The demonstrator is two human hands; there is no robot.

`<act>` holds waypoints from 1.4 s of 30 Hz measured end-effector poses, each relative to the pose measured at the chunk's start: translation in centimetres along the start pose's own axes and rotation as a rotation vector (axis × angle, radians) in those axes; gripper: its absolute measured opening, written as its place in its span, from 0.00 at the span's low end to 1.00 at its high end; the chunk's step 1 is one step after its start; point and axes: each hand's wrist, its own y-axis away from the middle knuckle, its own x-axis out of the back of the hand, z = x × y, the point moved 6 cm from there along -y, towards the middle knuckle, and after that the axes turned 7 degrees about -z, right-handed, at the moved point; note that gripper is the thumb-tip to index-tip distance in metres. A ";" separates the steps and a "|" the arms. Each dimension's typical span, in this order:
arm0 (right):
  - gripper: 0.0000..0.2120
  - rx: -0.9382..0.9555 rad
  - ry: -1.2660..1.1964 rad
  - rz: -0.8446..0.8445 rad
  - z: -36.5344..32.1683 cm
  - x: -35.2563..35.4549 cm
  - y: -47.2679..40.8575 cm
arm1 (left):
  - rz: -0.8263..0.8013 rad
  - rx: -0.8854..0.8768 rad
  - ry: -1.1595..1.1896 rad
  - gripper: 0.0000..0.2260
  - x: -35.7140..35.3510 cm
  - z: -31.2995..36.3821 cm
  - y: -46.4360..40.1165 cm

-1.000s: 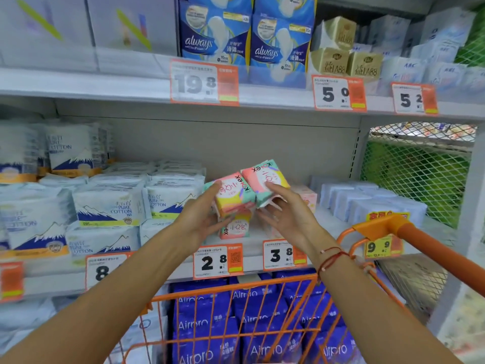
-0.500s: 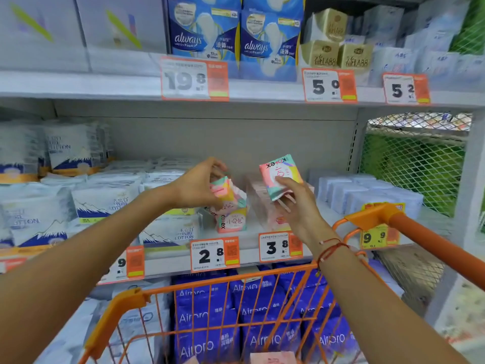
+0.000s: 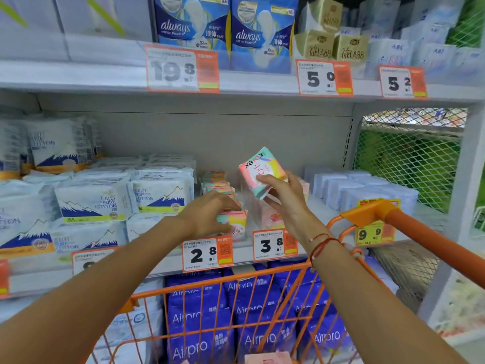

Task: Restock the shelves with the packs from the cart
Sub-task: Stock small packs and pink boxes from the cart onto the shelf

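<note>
Our right hand [image 3: 282, 195] grips a pack [image 3: 262, 170] tilted, long axis running up-left; our left hand [image 3: 210, 215] presses another pack [image 3: 233, 222] onto the shelf [image 3: 162, 264].

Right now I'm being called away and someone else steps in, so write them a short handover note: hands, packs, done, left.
Left hand: fingers flat on the colourful packs stacked on the middle shelf, above the 2.8 tag.
Right hand: holds one pack in the air, not yet shelved.
Done: a stack stands on the shelf.
Left: shelve the held pack; at least one pink pack lies in the cart.
</note>
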 end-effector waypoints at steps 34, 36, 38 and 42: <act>0.24 -0.017 0.465 -0.258 0.6 -4.1 -11.1 | 0.025 0.081 0.252 0.20 10.4 -8.1 -7.1; 0.25 0.029 0.566 -0.244 1.1 -4.6 -12.9 | 0.024 0.138 0.167 0.17 10.1 -9.6 -8.4; 0.26 0.064 0.703 -0.218 1.6 -5.1 -15.1 | 0.044 0.182 0.113 0.16 9.9 -10.8 -9.7; 0.28 0.102 0.985 -0.221 2.8 -6.9 -19.8 | 0.043 0.231 -0.029 0.15 9.5 -12.5 -13.0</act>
